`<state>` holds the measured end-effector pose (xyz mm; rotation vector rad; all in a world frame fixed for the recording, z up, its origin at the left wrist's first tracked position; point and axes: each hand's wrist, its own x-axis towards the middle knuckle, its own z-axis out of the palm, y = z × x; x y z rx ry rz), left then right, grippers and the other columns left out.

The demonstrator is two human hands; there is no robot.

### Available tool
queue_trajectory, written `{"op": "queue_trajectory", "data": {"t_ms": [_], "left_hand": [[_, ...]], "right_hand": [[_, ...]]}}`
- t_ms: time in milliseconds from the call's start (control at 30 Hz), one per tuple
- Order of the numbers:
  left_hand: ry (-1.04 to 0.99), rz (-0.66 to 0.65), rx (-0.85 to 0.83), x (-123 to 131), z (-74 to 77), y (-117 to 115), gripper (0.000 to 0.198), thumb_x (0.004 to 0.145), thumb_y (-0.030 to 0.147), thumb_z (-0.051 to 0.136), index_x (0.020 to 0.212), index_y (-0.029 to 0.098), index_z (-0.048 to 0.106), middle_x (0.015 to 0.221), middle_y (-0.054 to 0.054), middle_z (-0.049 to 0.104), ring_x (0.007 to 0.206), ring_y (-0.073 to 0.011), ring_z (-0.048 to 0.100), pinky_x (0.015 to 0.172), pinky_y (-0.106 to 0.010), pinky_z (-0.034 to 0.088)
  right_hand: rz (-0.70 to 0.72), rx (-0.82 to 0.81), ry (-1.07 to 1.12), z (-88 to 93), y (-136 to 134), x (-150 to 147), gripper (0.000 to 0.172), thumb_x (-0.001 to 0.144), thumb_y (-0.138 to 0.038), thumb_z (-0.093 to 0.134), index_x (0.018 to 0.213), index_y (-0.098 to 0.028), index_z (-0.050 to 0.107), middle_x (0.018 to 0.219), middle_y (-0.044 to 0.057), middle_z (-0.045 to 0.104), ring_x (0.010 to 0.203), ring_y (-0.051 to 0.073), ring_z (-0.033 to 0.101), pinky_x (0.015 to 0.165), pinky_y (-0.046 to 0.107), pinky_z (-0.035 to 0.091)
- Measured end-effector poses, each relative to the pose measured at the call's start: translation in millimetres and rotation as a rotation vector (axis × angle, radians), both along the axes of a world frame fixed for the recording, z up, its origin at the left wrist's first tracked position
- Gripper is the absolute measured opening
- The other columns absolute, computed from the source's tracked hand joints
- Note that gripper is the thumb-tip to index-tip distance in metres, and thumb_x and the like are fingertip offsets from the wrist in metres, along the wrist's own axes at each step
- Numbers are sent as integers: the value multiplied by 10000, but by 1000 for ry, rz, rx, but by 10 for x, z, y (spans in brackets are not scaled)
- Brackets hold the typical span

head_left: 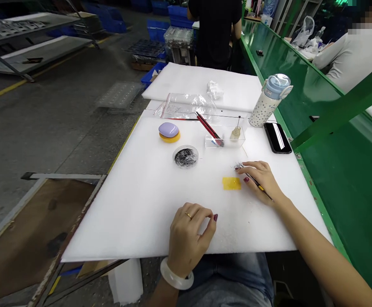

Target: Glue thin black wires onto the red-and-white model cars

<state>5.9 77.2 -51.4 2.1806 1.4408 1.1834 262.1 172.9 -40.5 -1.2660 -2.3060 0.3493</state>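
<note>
My right hand [262, 179] is closed around a slim black pen-like tool with a yellow band [260, 187]. The fingertips are at a small scatter of fine black hair-like strands [237, 165] on the white board. Just left of that hand lies a yellow rectangular piece [231, 183]. My left hand [190, 234] rests near the board's front edge, thumb and forefinger tips together in a pinch; anything between them is too small to make out. Farther forward, a round clear dish [186, 157] holds many black strands.
A purple-and-yellow oval case [169, 132] sits behind the dish. A clear tray [226, 137] carries a red-and-black tool and a small bottle [235, 132]. A phone [278, 138] and dotted flask [269, 100] stand right, beside a green frame [310, 179]. Two other people sit beyond.
</note>
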Motion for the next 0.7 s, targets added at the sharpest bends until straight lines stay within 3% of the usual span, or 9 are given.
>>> {"op": "queue_trajectory", "data": {"t_ms": [167, 267, 333, 433, 500, 567, 700], "left_hand": [[-9, -8, -12, -5, -6, -2, 153, 967, 148, 564, 829, 201, 606, 768, 4, 650, 750, -176, 559, 693, -323, 448], [-15, -4, -8, -2, -7, 2, 154, 965, 141, 564, 828, 197, 608, 764, 7, 651, 746, -171, 559, 691, -318, 447], [-10, 2, -10, 1, -1, 4, 159, 963, 138, 563, 819, 196, 603, 758, 10, 650, 740, -169, 556, 688, -317, 441], [-11, 4, -16, 7, 12, 5, 165, 962, 148, 565, 808, 196, 597, 755, 7, 652, 738, -173, 556, 696, -322, 439], [-22, 7, -19, 10, 15, 4, 165, 963, 157, 569, 804, 195, 596, 754, 6, 652, 743, -175, 559, 707, -326, 439], [-35, 14, -26, 13, 14, 1, 161, 960, 161, 575, 803, 193, 595, 754, 5, 650, 746, -175, 558, 712, -328, 435], [-67, 19, -29, 20, 9, -10, 149, 940, 156, 591, 794, 188, 590, 751, 5, 642, 747, -172, 549, 707, -326, 428]], "right_hand": [[-41, 58, 62, 11, -39, 57, 295, 1044, -388, 423, 1048, -279, 697, 1063, 57, 791, 1143, 291, 685, 1024, 523, 409], [-109, 56, 200, 86, -72, 106, 511, 1058, -563, 297, 1000, -280, 718, 1006, 72, 776, 1060, 293, 693, 976, 511, 452], [-153, 18, 293, 186, -57, 96, 619, 1042, -652, 215, 1087, -284, 710, 999, 82, 762, 1039, 292, 686, 942, 497, 482], [-178, -14, 341, 384, 66, -62, 460, 1008, -628, 441, 1203, -280, 669, 998, 76, 745, 941, 264, 680, 862, 446, 525], [-141, -15, 340, 502, 206, -268, 288, 961, -497, 605, 1119, -275, 699, 962, 66, 738, 864, 240, 667, 795, 406, 535], [-52, -51, 340, 572, 363, -516, 169, 943, -395, 621, 982, -264, 722, 898, 59, 732, 796, 219, 654, 719, 372, 527], [43, -161, 297, 530, 637, -944, 83, 896, -265, 606, 829, -230, 640, 780, 35, 696, 628, 165, 592, 602, 318, 473]]}}
